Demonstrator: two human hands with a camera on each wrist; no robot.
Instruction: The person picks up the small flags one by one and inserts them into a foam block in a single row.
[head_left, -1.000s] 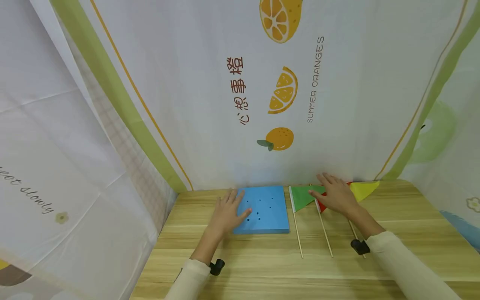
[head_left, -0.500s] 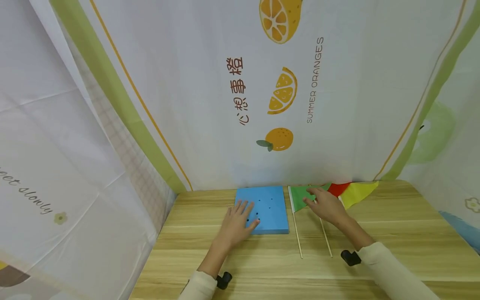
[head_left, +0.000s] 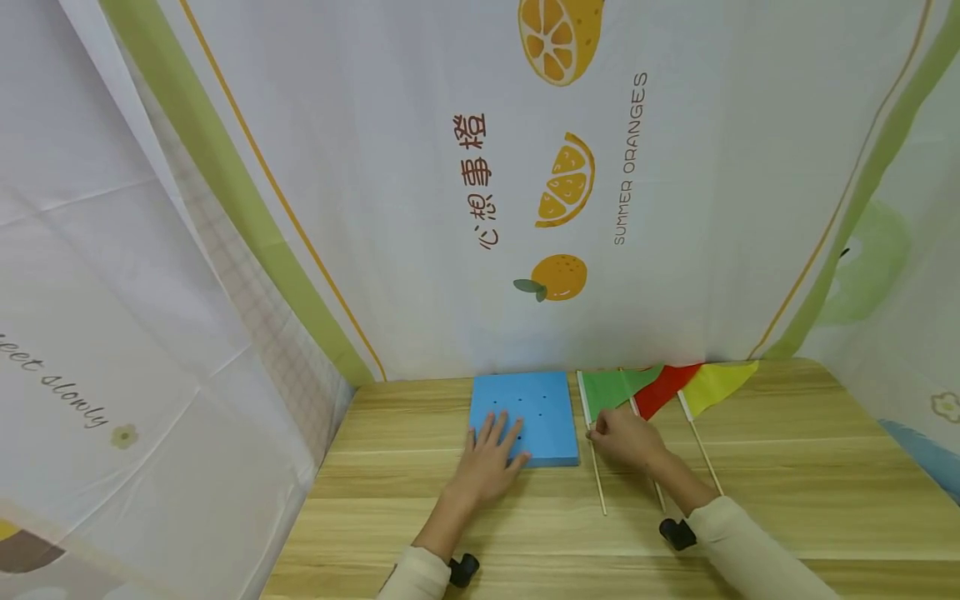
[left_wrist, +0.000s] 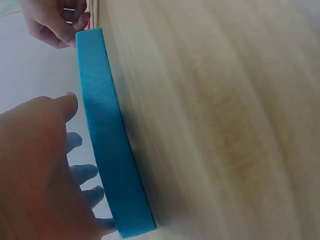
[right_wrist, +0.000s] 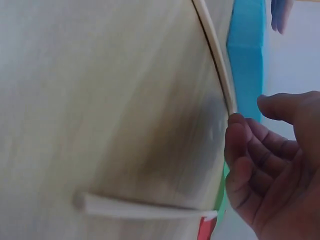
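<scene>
Right hand [head_left: 628, 440] at green flag's stick [head_left: 599, 479]

Head view light: soft and even, slightly dim.
Cloth [head_left: 375, 208]: greyish white, faint shading along its folds, printed letters [head_left: 630, 158] sharp enough to read.
Surface [head_left: 420, 533]: evenly lit in the head view; grain smeared and hazy in both wrist views.
Blue block [left_wrist: 112, 135]: near side shaded in the left wrist view, a soft dark band along its base; its long edge bows, probably from lens distortion.
Right hand's fingers [right_wrist: 235, 142]: a broad, soft-edged shadow falls on the surface beside them.
Red flag's stick [right_wrist: 145, 209]: near end out of focus.
</scene>
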